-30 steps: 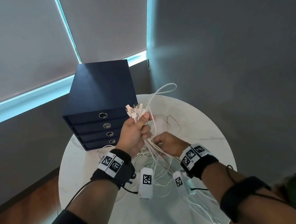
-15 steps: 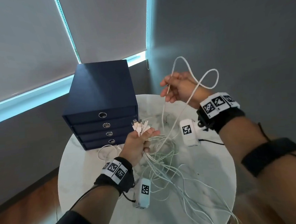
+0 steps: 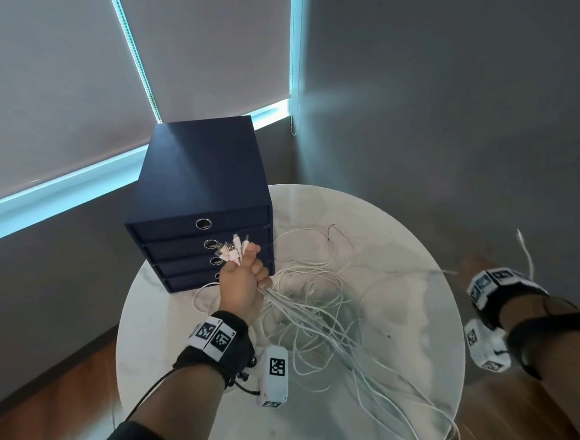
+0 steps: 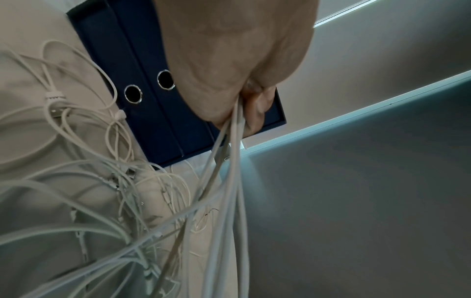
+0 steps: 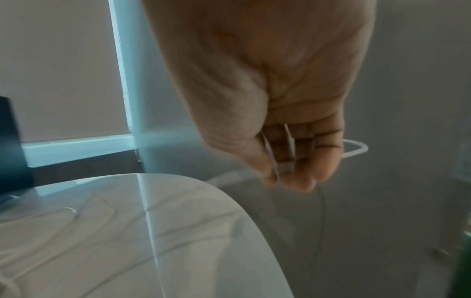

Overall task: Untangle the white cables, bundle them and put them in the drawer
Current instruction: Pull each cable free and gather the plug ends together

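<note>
My left hand [image 3: 243,278] grips a bunch of white cables just below their plugs [image 3: 233,249], in front of the navy drawer unit [image 3: 198,205]. The gripped cables [image 4: 230,161] hang from the fist into a loose tangle [image 3: 317,307] on the round white table [image 3: 412,366]. My right hand [image 3: 472,269] is out past the table's right edge, blurred by motion. In the right wrist view its curled fingers [image 5: 303,161] hold a single white cable [image 5: 356,149]. All drawers look closed.
The drawer unit has several drawers with metal ring pulls [image 3: 203,223]. Grey walls and window blinds [image 3: 50,99] stand close behind the table. Wooden floor [image 3: 38,426] shows at the lower left. Some cables trail over the table's front right edge [image 3: 443,425].
My right hand pulled one cable up high by the wall, then swung down and out past the table's right edge. My left hand kept its grip and shifted slightly lower.
</note>
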Tool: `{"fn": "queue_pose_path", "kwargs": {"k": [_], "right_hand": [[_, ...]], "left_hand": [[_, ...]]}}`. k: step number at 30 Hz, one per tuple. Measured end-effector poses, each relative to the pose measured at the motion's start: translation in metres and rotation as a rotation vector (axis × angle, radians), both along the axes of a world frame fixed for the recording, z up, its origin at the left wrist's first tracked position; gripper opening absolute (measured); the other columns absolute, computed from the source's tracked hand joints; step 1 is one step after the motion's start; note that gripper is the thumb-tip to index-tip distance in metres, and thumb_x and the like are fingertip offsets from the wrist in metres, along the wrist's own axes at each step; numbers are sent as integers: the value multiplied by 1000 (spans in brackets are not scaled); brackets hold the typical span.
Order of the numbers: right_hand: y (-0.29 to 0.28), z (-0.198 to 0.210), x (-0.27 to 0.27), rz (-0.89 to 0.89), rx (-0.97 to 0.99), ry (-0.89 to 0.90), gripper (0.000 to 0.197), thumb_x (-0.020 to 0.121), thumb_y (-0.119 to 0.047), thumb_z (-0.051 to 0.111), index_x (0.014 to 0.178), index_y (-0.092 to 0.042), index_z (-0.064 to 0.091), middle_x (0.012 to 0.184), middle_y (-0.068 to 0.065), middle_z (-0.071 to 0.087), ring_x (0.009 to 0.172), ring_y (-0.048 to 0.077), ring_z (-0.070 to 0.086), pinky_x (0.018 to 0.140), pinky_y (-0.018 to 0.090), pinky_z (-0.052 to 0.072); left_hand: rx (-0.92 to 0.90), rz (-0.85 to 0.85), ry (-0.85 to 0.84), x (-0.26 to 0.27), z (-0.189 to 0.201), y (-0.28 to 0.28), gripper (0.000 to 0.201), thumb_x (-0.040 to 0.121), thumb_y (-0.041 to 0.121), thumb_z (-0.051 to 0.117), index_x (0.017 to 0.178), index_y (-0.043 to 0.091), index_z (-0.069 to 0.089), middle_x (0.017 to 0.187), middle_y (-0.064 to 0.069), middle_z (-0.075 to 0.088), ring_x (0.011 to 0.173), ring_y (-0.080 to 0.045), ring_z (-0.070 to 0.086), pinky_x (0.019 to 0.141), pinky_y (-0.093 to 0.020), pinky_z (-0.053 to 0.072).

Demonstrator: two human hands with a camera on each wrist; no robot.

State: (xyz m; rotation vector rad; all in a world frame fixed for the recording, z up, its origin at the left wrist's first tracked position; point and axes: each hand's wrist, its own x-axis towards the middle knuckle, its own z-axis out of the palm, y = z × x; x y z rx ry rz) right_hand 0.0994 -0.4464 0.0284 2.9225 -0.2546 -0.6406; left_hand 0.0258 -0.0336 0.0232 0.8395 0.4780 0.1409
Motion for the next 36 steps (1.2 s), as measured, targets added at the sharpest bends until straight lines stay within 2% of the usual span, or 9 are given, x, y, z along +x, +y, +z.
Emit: {"fn": "queue_pose_path", "kwargs": {"k": [4, 6, 8, 11, 13, 16, 19, 32, 36], "right_hand": [[17, 20, -24, -91, 12, 90, 47, 86, -21, 65, 133, -19, 57, 138, 1, 57, 122, 22, 56, 101, 29, 44], [47, 25, -9, -83, 295, -86, 38, 93, -28, 62, 125, -9, 61, 130, 12, 61, 119, 31, 57, 96, 33, 44], [93, 27, 0, -24, 688, -121, 37, 86, -46, 67, 104, -14, 72, 106, 6, 72, 103, 27, 66, 82, 30, 47], [170, 37, -17, 141, 1070, 57, 54, 66, -66, 73, 102, -25, 73, 100, -7, 74, 97, 11, 68, 89, 29, 50], [214, 33, -36, 246, 1133, 214, 48, 70, -55, 77, 102, -21, 70, 96, 0, 75, 91, 17, 71, 90, 36, 54], [240, 14, -57, 275, 1144, 275, 32, 88, -41, 66, 80, -10, 61, 66, 5, 67, 58, 27, 66, 63, 36, 56], [217, -8, -67, 158, 1114, 273, 36, 94, -43, 59, 71, -15, 56, 51, -1, 53, 43, 18, 53, 51, 30, 46], [41, -30, -18, -56, 673, -33, 40, 94, -33, 63, 60, -17, 50, 43, 0, 50, 38, 17, 48, 50, 27, 42], [-5, -39, -17, -107, 527, -172, 34, 89, -26, 69, 60, -10, 61, 50, 5, 56, 52, 22, 56, 55, 30, 43]], "left_hand": [[0, -15, -7, 3, 1, -7, 16, 102, 22, 56, 88, 13, 56, 55, 5, 34, 44, -7, 28, 40, -20, 26], [10, -40, -13, 5, 4, -16, 19, 102, 21, 56, 85, 14, 54, 54, 5, 34, 44, -7, 29, 40, -19, 27], [15, -63, -31, 8, 8, -25, 21, 103, 21, 55, 83, 14, 53, 53, 6, 35, 44, -8, 30, 41, -20, 29], [18, -81, -60, 16, 13, -36, 29, 102, 24, 56, 76, 16, 48, 54, 5, 34, 46, -10, 29, 43, -22, 29], [0, -52, -69, 21, 18, -39, 31, 101, 25, 58, 75, 16, 44, 55, 3, 34, 47, -11, 29, 44, -24, 29], [-43, 3, -134, 27, 31, -27, 27, 104, 25, 53, 80, 15, 49, 53, 5, 34, 43, -9, 28, 41, -22, 29], [-65, 65, -194, 31, 44, 2, 30, 107, 26, 46, 79, 16, 50, 50, 8, 32, 42, -6, 25, 39, -20, 24], [-56, 57, -169, 18, 21, 20, 31, 107, 29, 45, 78, 17, 49, 50, 8, 30, 43, -6, 25, 40, -20, 23], [-29, 47, -139, 14, 11, 23, 31, 106, 29, 46, 78, 17, 50, 50, 8, 31, 42, -7, 25, 39, -20, 24]]}}
